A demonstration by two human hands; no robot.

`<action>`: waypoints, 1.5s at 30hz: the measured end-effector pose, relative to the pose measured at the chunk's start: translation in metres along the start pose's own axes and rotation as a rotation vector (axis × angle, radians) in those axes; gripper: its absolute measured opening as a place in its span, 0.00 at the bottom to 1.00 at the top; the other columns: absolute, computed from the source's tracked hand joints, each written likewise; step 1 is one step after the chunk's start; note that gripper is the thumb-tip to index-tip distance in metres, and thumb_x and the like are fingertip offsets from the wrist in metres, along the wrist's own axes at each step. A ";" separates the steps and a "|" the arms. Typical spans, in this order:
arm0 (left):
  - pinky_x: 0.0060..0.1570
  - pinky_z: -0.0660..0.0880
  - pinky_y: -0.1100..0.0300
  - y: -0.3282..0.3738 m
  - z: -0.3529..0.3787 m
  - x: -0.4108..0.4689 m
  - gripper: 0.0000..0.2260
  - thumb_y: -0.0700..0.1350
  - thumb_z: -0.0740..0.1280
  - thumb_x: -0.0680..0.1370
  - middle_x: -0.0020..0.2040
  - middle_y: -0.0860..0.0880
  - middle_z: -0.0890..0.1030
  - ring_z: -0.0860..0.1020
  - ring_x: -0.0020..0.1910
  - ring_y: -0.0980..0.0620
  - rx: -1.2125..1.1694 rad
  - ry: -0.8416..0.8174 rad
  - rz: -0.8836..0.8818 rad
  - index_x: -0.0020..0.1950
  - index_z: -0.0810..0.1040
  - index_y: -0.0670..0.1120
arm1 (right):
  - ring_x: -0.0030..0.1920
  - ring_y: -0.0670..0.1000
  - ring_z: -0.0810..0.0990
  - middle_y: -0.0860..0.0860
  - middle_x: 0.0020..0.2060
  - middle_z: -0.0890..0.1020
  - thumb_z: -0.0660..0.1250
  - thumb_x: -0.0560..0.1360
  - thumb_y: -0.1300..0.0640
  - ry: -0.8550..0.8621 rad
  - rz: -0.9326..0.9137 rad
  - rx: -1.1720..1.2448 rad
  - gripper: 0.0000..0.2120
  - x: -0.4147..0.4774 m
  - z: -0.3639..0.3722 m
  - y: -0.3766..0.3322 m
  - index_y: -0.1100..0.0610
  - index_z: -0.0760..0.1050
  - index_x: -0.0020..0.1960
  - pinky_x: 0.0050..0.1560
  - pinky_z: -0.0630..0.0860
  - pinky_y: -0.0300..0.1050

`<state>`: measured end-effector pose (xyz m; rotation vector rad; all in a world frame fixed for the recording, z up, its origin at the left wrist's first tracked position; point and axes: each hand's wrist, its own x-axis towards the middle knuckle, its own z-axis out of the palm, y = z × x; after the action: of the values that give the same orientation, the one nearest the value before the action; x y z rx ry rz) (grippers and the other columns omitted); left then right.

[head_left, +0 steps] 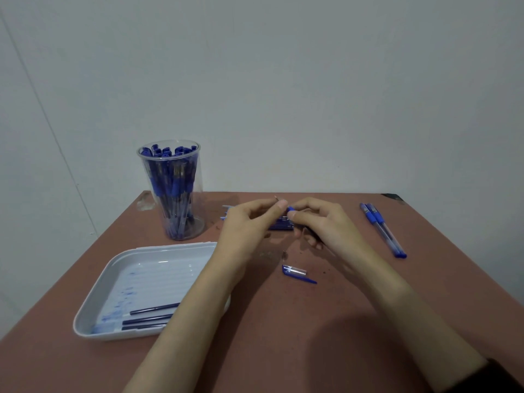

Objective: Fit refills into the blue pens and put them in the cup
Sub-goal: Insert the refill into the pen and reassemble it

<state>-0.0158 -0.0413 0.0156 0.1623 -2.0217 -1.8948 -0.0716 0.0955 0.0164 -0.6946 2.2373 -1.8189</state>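
Both hands meet above the far middle of the reddish-brown table (283,336), close together but apart. The left hand (249,222) has its fingers curled, and its thumb and forefinger pinch a thin refill (276,198), whose metal point pokes up just past the thumb. The right hand (326,225) is also curled, with its thumb and forefinger pinching the blue grip end of a pen (290,209); the rest of that pen is hidden by the hand (whether refill and pen already touch cannot be made out). Right behind the two hands a small heap of loose refills (280,224) lies on the table, partly covered by the fingers. The clear cup (195,226) stands upright at the far left of the table, well apart from the hands, packed with blue pens (170,182) standing on end. In front of the cup sits a white tray (119,334), its floor smudged with blue ink, with a few dark refills (153,316) lying along its near edge; the left forearm crosses over its right side. Near the wrists a clear cap with a blue clip (296,272) lies on its side, and a tiny metal tip (284,253) lies just beyond it. Two capless blue pens (381,228) lie side by side at the far right, touching.
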 end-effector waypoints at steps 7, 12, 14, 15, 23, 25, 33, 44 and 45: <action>0.36 0.77 0.67 0.004 -0.009 0.003 0.06 0.44 0.67 0.77 0.41 0.47 0.82 0.81 0.38 0.54 -0.394 0.144 -0.126 0.50 0.79 0.43 | 0.26 0.48 0.67 0.53 0.30 0.77 0.69 0.75 0.58 -0.032 0.012 0.012 0.03 0.003 0.001 0.006 0.52 0.81 0.44 0.29 0.60 0.42; 0.43 0.80 0.64 0.004 -0.008 0.001 0.07 0.37 0.67 0.76 0.45 0.43 0.83 0.82 0.40 0.51 -0.474 0.061 -0.107 0.53 0.76 0.42 | 0.27 0.49 0.68 0.53 0.30 0.78 0.69 0.75 0.58 -0.047 0.018 0.017 0.03 0.004 0.002 0.008 0.51 0.81 0.44 0.28 0.60 0.42; 0.45 0.79 0.64 0.001 -0.007 0.001 0.10 0.33 0.68 0.74 0.46 0.43 0.83 0.82 0.42 0.51 -0.417 0.043 -0.088 0.55 0.78 0.41 | 0.27 0.49 0.69 0.53 0.30 0.78 0.69 0.75 0.58 -0.058 0.013 0.029 0.05 0.003 0.002 0.008 0.51 0.81 0.43 0.28 0.60 0.41; 0.44 0.79 0.64 0.000 -0.007 0.001 0.10 0.32 0.68 0.74 0.45 0.43 0.83 0.82 0.42 0.51 -0.387 0.037 -0.083 0.53 0.79 0.41 | 0.27 0.48 0.69 0.53 0.30 0.77 0.69 0.75 0.58 -0.065 0.011 0.034 0.06 0.003 0.003 0.008 0.50 0.81 0.42 0.28 0.61 0.41; 0.46 0.79 0.61 0.007 -0.013 0.004 0.09 0.36 0.65 0.78 0.39 0.46 0.84 0.82 0.42 0.50 -0.305 0.220 0.186 0.55 0.78 0.46 | 0.26 0.47 0.69 0.52 0.30 0.78 0.70 0.74 0.59 -0.043 0.028 0.051 0.03 0.004 -0.004 0.009 0.52 0.82 0.44 0.29 0.61 0.42; 0.48 0.79 0.62 0.016 -0.012 0.006 0.10 0.36 0.64 0.78 0.37 0.49 0.84 0.82 0.43 0.52 -0.247 0.264 0.316 0.58 0.77 0.46 | 0.29 0.47 0.70 0.52 0.31 0.78 0.71 0.74 0.58 -0.037 0.016 0.076 0.03 0.004 -0.007 0.008 0.52 0.82 0.45 0.31 0.63 0.42; 0.50 0.78 0.60 0.054 -0.012 0.041 0.14 0.36 0.59 0.81 0.41 0.49 0.78 0.78 0.41 0.55 -0.024 0.322 0.494 0.64 0.72 0.50 | 0.28 0.44 0.72 0.49 0.28 0.78 0.71 0.74 0.57 0.068 -0.013 0.050 0.03 0.010 -0.017 0.017 0.50 0.82 0.43 0.29 0.67 0.34; 0.54 0.70 0.65 -0.009 -0.007 0.077 0.15 0.30 0.62 0.75 0.56 0.44 0.82 0.78 0.56 0.48 1.099 -0.286 0.190 0.58 0.81 0.41 | 0.25 0.40 0.71 0.47 0.26 0.76 0.69 0.75 0.58 0.193 -0.010 0.073 0.03 0.016 -0.021 0.019 0.53 0.81 0.44 0.25 0.65 0.31; 0.55 0.71 0.64 -0.009 -0.007 0.077 0.15 0.30 0.63 0.74 0.56 0.44 0.82 0.78 0.56 0.48 1.097 -0.292 0.184 0.58 0.81 0.41 | 0.25 0.41 0.70 0.48 0.26 0.76 0.69 0.75 0.58 0.190 -0.012 0.068 0.03 0.016 -0.021 0.019 0.52 0.81 0.44 0.25 0.65 0.31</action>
<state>-0.0860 -0.0738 0.0207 -0.0363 -2.9255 -0.5489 -0.0992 0.1094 0.0053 -0.5452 2.2761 -2.0344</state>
